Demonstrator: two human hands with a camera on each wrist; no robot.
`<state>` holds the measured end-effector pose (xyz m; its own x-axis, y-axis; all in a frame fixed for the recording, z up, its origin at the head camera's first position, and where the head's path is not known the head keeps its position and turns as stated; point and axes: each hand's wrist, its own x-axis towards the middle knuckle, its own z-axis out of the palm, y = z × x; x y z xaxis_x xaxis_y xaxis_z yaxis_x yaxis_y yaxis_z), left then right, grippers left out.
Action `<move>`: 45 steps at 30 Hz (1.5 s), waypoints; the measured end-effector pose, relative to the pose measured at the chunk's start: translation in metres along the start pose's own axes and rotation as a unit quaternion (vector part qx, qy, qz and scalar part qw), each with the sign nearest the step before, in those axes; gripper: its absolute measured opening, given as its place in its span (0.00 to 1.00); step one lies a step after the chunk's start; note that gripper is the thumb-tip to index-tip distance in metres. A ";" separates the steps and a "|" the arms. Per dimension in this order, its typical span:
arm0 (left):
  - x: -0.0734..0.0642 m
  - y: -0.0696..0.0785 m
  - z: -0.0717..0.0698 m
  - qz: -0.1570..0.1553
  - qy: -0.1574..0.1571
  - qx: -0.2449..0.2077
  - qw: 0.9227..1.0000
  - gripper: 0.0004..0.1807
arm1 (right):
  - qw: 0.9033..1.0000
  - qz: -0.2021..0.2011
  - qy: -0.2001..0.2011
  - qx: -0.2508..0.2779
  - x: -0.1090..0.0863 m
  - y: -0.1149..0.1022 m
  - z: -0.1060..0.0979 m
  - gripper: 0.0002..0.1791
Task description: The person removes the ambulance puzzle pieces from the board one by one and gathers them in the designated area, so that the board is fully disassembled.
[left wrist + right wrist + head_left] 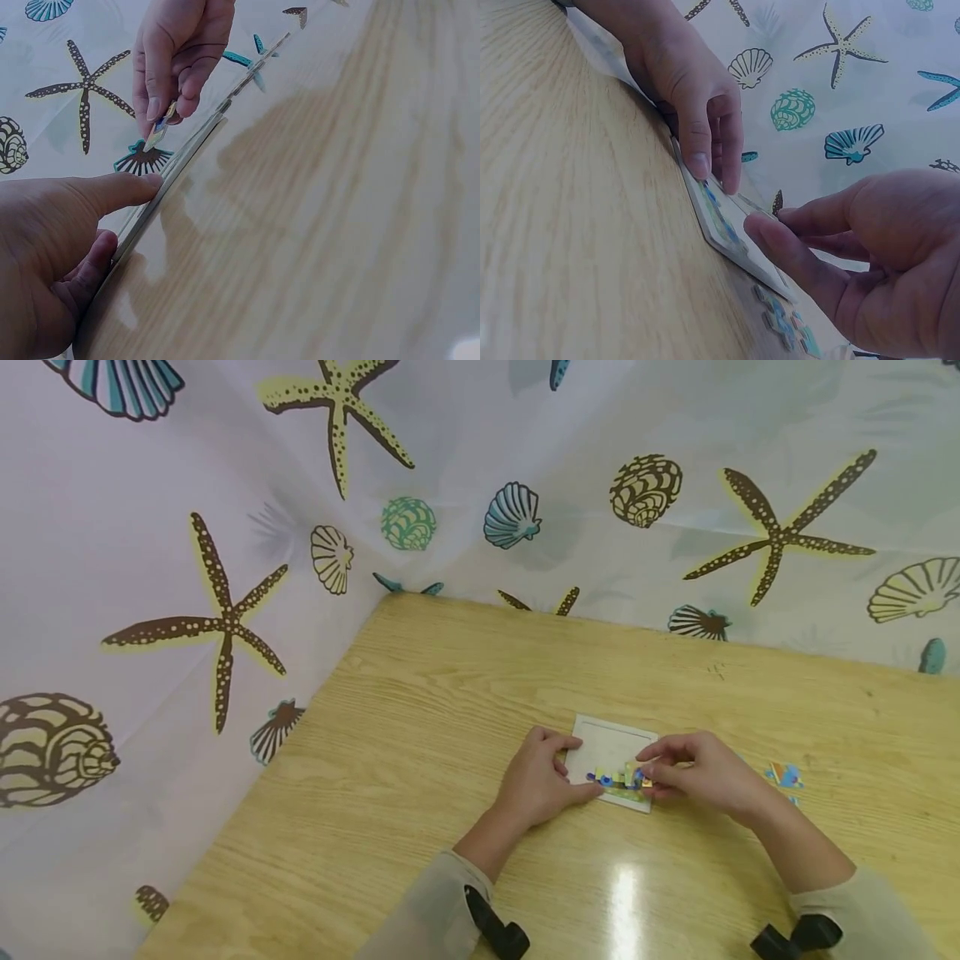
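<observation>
A white puzzle board point(603, 745) with a raised rim lies flat on the wooden table. Along its near side runs a row of joined colourful jigsaw pieces point(606, 779). My left hand point(536, 781) holds the board at its left side, thumb at the near edge and fingers along the left rim. Between thumb and fingertips, my right hand point(705, 772) pinches a small jigsaw piece point(159, 131) over the board's right end. In the right wrist view my fingertips mostly hide that piece.
Several loose jigsaw pieces point(785, 774) lie on the table to the right of the board, beyond my right wrist. A white curtain point(450, 460) printed with shells and starfish borders the wooden table point(420, 693) at the back and left.
</observation>
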<state>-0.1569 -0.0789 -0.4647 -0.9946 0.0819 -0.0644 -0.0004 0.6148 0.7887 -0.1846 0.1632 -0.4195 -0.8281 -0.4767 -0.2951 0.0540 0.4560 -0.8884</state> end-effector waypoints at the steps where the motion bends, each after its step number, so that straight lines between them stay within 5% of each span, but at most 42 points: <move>1: 0.000 0.000 0.000 0.000 0.001 0.001 1.000 0.36 | 1.000 0.000 0.002 -0.003 -0.002 0.001 0.000 0.17; 11: -0.004 -0.001 0.002 -0.007 0.000 0.001 1.000 0.35 | 1.000 -0.002 0.012 -0.014 -0.018 0.008 -0.003 0.18; 29: -0.003 0.001 0.003 0.000 0.005 0.001 1.000 0.35 | 0.996 0.030 -0.079 0.009 -0.030 0.015 -0.022 0.18; 45: -0.001 0.002 0.002 0.002 0.004 -0.002 1.000 0.35 | 0.993 0.067 0.015 -0.099 -0.036 0.012 -0.003 0.12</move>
<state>-0.1559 -0.0765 -0.4640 -0.9953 0.0784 -0.0570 0.0029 0.6117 0.7911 -0.1560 0.1878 -0.4186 -0.8370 -0.3802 -0.3935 0.0577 0.6539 -0.7544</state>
